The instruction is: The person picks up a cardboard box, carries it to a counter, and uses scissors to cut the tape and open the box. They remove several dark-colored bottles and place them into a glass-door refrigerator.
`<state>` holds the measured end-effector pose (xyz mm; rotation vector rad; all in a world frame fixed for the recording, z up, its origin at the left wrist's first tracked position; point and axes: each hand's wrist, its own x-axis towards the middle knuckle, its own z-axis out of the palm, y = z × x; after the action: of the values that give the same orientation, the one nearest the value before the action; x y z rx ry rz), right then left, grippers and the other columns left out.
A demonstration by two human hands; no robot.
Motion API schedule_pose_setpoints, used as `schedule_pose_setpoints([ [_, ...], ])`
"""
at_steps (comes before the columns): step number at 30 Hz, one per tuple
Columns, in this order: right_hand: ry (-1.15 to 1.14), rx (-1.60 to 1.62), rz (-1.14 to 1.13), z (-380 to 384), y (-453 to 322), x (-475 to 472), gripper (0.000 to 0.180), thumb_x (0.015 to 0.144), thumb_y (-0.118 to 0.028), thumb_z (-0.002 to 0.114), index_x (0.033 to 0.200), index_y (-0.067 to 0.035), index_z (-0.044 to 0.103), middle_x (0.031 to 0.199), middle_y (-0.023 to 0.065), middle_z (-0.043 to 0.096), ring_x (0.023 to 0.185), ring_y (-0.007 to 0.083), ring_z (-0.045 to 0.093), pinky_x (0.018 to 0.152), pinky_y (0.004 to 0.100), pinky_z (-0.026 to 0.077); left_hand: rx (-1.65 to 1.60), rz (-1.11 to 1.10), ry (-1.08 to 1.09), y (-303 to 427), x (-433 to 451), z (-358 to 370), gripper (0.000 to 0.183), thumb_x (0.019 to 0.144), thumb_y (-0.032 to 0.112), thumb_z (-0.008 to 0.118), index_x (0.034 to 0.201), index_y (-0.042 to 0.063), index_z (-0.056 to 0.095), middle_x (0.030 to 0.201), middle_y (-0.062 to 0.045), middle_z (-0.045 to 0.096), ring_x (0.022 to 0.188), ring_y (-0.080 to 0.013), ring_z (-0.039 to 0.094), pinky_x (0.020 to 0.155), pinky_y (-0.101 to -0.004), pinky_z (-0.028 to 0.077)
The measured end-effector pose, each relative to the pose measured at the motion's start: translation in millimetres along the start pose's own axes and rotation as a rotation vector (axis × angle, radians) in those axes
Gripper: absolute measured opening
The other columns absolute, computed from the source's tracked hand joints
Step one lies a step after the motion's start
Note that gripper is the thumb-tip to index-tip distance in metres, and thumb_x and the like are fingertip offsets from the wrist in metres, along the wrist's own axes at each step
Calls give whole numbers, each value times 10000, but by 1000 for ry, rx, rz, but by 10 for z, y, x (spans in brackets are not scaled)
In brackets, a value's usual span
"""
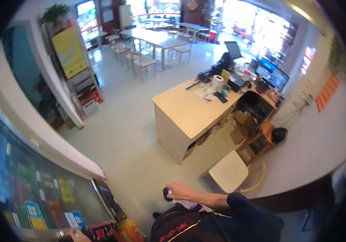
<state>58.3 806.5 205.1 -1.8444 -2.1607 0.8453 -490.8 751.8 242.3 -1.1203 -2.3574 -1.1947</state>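
My right hand [179, 191] is in front of me, its fingers closed round a small dark object [166, 194] with a white part; its kind is unclear. Pale pink cloth or plastic [188, 204] shows just below that hand. Under my right arm lies a black apron or bag front [179, 225] with red lettering and a yellow stripe. At the bottom edge, only part of my left hand [80, 236] shows, with a small white spot at its fingers. It is beside a black-and-pink package [101, 230] and the glass-front display fridge [48, 187]. What it holds is cut off.
A wooden desk [176, 106] carries a paper roll [217, 83], a phone [220, 97] and a monitor [272, 73]. A pale chair [229, 171] stands right of my right hand. An orange package [129, 231] is low left. Dining tables [154, 37] stand farther back.
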Motion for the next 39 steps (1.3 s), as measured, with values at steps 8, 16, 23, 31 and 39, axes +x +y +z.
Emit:
schedule_pose_setpoints([
  [8, -10, -153, 46, -72, 287, 223, 397, 773, -417, 770, 1015, -113, 687, 809, 222, 717, 804, 433, 705, 732, 537, 549, -291, -258, -98, 45, 116, 307, 430, 795, 103, 668, 1218, 43, 719, 1123, -120, 755, 989, -196, 699, 898, -345, 532],
  [16, 47, -167, 31, -71, 478, 373, 346, 775, -370, 721, 966, -84, 676, 830, 240, 721, 792, 460, 692, 734, 533, 536, -184, -359, 95, 270, -178, 213, 261, 773, 152, 709, 1015, 57, 720, 811, -122, 709, 754, -268, 685, 734, -380, 528],
  [23, 34, -214, 162, 34, 382, 329, 336, 773, -361, 710, 946, -75, 681, 866, 249, 724, 864, 453, 695, 785, 533, 529, -268, -392, 37, 61, -159, -22, 447, 756, 163, 721, 1175, 21, 656, 739, -74, 670, 696, -210, 660, 697, -368, 517],
  [31, -41, -240, 133, 291, 416, 345, 327, 771, -341, 727, 947, -69, 684, 865, 243, 725, 864, 446, 699, 776, 525, 536, -163, -292, -147, 37, 154, -206, 488, 765, 197, 686, 1239, 83, 666, 734, -103, 705, 718, -298, 706, 685, -399, 525],
  [39, -99, -182, 48, 478, 306, 602, 358, 749, -344, 728, 926, -45, 641, 889, 239, 718, 884, 433, 689, 807, 511, 527, -449, -464, -166, 6, 167, 34, 459, 763, 182, 703, 1206, 92, 623, 938, -125, 770, 883, -281, 741, 800, -386, 548],
])
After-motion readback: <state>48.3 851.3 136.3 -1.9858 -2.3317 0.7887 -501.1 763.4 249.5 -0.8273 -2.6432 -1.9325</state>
